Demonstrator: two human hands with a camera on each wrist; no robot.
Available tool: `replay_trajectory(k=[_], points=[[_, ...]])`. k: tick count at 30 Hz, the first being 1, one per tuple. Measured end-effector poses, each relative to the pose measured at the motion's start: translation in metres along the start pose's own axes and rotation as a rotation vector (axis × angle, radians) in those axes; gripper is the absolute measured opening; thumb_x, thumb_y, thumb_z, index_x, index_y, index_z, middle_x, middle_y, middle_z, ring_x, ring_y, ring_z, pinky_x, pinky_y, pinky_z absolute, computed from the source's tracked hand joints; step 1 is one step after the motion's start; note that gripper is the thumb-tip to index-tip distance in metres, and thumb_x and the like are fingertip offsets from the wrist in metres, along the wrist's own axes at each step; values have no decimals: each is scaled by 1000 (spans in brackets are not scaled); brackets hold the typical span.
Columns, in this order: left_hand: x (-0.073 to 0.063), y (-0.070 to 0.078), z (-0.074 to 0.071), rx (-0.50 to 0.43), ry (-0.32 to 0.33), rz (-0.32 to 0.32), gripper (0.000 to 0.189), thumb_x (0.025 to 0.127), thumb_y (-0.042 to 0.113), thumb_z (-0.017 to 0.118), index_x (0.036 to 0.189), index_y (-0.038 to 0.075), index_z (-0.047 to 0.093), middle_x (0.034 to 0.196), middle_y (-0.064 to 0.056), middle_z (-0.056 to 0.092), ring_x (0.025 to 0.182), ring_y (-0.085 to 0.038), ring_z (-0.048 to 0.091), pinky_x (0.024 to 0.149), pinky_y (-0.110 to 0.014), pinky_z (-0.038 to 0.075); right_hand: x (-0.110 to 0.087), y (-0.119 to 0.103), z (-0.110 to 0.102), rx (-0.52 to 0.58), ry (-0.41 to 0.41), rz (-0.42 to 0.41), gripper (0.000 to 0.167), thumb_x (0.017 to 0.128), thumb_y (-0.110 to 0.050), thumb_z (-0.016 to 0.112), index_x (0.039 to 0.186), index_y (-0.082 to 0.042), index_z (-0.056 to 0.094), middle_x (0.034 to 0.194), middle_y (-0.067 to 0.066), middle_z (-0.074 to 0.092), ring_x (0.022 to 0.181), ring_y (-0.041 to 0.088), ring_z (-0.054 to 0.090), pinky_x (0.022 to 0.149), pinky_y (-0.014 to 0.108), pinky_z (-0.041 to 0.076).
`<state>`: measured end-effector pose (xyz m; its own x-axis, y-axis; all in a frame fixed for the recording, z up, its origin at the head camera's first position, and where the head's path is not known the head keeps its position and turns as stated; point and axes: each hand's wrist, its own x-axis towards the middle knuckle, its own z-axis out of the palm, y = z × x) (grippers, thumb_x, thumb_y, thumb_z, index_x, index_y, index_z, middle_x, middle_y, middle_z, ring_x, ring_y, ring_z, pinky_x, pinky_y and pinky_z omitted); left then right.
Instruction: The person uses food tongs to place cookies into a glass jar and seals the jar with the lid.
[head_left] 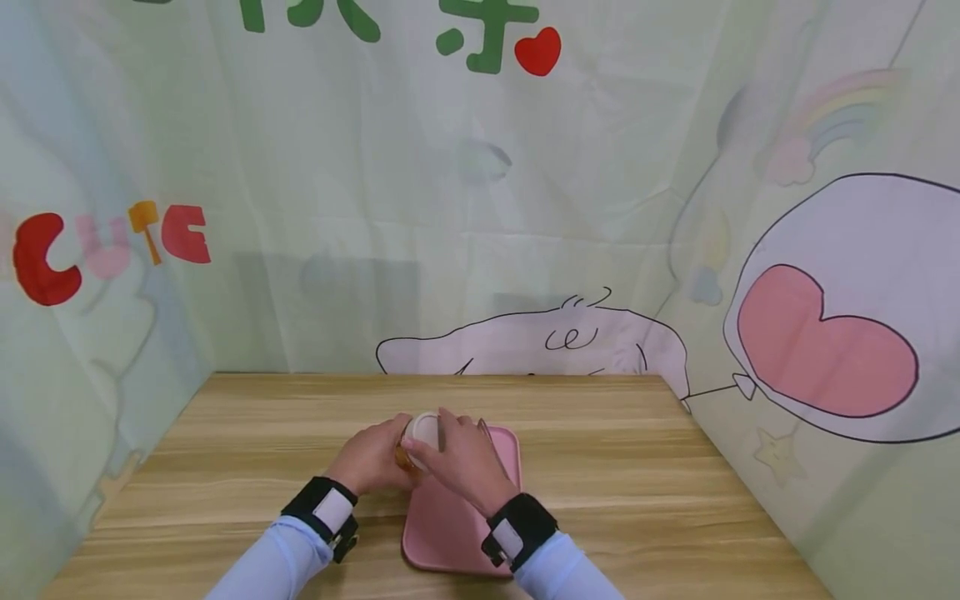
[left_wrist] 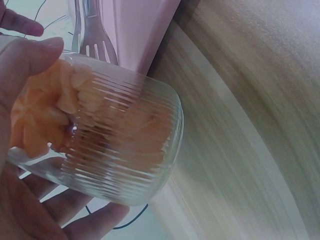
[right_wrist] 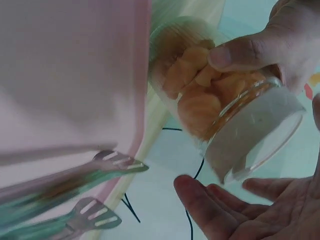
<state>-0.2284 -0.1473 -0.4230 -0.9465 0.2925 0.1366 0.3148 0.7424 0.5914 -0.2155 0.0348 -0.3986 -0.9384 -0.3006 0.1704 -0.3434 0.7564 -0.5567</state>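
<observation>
A clear ribbed jar [left_wrist: 135, 130] with orange pieces inside is held tilted above the table, beside the pink tray [head_left: 450, 533]. My left hand [head_left: 373, 458] grips the jar's body, thumb on one side and fingers round the other. The jar's white lid [right_wrist: 257, 132] is on its mouth. My right hand [head_left: 468, 467] is at the lid; in the right wrist view its fingers [right_wrist: 215, 210] are spread and relaxed beside the lid, with a gap showing. The orange pieces look like peeled fruit segments, blurred by the ribbed wall.
Two slotted fork heads [right_wrist: 120, 162] show at the tray's edge in the right wrist view; a fork [left_wrist: 95, 37] also appears in the left wrist view. The wood-grain table [head_left: 637, 500] is bounded by a printed cloth backdrop [head_left: 337, 183] behind and at both sides.
</observation>
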Motion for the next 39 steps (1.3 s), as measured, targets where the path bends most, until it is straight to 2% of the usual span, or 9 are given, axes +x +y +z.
replay_trajectory(k=[7, 11, 14, 18, 22, 26, 32, 35, 39], points=[[-1, -4, 0, -17, 12, 19, 76, 67, 19, 101, 131, 7, 63, 122, -8, 73, 110, -29, 69, 99, -54, 56, 0, 7, -11, 51, -64, -82, 87, 95, -50, 78, 161, -5, 44, 160, 26, 45, 140, 44, 50, 111, 58, 47], [-1, -7, 0, -25, 14, 3, 75, 67, 19, 101, 130, 9, 63, 120, -6, 72, 109, -27, 68, 99, -52, 56, 3, 8, -12, 33, -115, -151, 82, 95, -40, 80, 161, -8, 44, 164, 20, 42, 145, 41, 46, 117, 62, 39], [-2, -8, 0, -45, 17, -10, 76, 67, 18, 101, 131, 8, 62, 121, -7, 72, 111, -28, 68, 101, -54, 55, 3, 6, -9, 5, -127, -168, 77, 97, -36, 79, 160, -6, 46, 162, 19, 45, 144, 39, 49, 117, 62, 39], [-3, -10, -1, -61, 25, -17, 78, 67, 17, 101, 133, 7, 62, 123, -9, 72, 113, -30, 68, 103, -55, 54, 4, 1, -5, -45, -100, -156, 72, 99, -37, 77, 156, -4, 50, 158, 19, 51, 138, 36, 56, 114, 59, 43], [-3, -11, -1, -67, 19, -23, 78, 67, 17, 101, 134, 8, 62, 125, -8, 72, 115, -30, 68, 104, -55, 54, 4, -6, -1, -78, -60, -98, 72, 98, -42, 76, 153, -2, 54, 152, 20, 57, 128, 33, 63, 108, 55, 51], [-3, -11, -3, -76, 10, -36, 78, 68, 18, 102, 134, 8, 62, 126, -8, 72, 114, -30, 68, 104, -56, 54, 2, -12, 6, -81, 2, -25, 73, 98, -50, 74, 147, 2, 59, 141, 24, 62, 118, 33, 68, 97, 49, 59], [-3, -9, -3, -75, 11, -40, 77, 69, 20, 102, 134, 8, 63, 124, -8, 72, 112, -27, 69, 102, -53, 55, -2, -18, 16, -57, 84, 19, 75, 100, -51, 71, 144, 9, 59, 133, 30, 63, 114, 38, 67, 93, 52, 60], [-3, -9, -4, -77, 6, -41, 76, 70, 21, 101, 134, 9, 63, 125, -7, 72, 112, -27, 68, 103, -53, 55, -2, -18, 13, -63, 67, 16, 75, 100, -54, 70, 142, 7, 60, 131, 29, 64, 112, 37, 67, 95, 53, 58], [-4, -10, -7, -88, -1, -37, 74, 70, 21, 101, 133, 10, 63, 126, -8, 72, 113, -28, 68, 103, -54, 55, 3, -15, 3, -60, 5, -31, 78, 98, -55, 71, 149, 3, 56, 143, 28, 59, 121, 39, 64, 104, 59, 52]])
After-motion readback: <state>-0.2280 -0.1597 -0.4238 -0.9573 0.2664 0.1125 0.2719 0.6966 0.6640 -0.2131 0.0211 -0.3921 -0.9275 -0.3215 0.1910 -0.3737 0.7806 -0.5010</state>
